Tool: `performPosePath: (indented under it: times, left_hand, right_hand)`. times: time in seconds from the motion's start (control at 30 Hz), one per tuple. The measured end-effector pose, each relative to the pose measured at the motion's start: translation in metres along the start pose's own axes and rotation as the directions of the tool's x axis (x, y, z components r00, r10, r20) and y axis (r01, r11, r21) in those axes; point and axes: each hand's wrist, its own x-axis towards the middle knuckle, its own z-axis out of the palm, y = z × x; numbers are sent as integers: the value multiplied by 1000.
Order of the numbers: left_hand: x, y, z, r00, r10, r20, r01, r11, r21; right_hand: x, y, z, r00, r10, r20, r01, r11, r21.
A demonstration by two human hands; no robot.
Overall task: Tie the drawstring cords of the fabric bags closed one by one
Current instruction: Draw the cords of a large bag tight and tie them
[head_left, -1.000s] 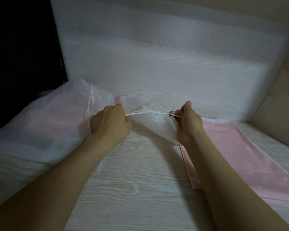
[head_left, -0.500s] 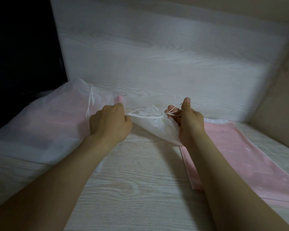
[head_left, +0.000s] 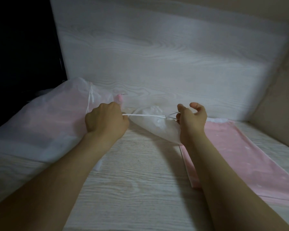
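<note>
Small bag (head_left: pixel 157 129) at centre, lifted just off the table (head_left: pixel 132 172), neck gathered. Left hand (head_left: pixel 107 122), at its 9 o'clock, is fisted tight round the cord (head_left: pixel 143 115), which runs taut to a crossing beside the right hand (head_left: pixel 191 121) at 3 o'clock. Right hand is half open, thumb and forefinger spread; a loop reaches its lower fingers, but whether they pinch it, cannot tell. Judgement: hold left tension steady, pass the loop through, cinch against the neck.

Open tabletop (head_left: pixel 133 184) runs between the bulky bag (head_left: pixel 40 124) at left and pink fabric (head_left: pixel 250 157) at right.
</note>
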Motion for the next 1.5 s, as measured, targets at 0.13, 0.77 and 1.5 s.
performPosePath:
  times: [0.13, 0.77, 1.5]
  left_hand:
    - [-2, 5, -1, 999, 12, -45, -12, 1000, 11]
    - [-24, 36, 16, 860, 491, -139, -504, 775, -380]
    - [-19, 30, 19, 815, 578, -43, -558, 762, -328]
  right_hand:
    - [-1, 8, 2, 982, -105, -158, 101, 994, -34]
    - [-30, -18, 14, 919, -115, 377, 86, 992, 93]
    - [-9, -2, 5, 999, -38, 31, 35, 996, 83]
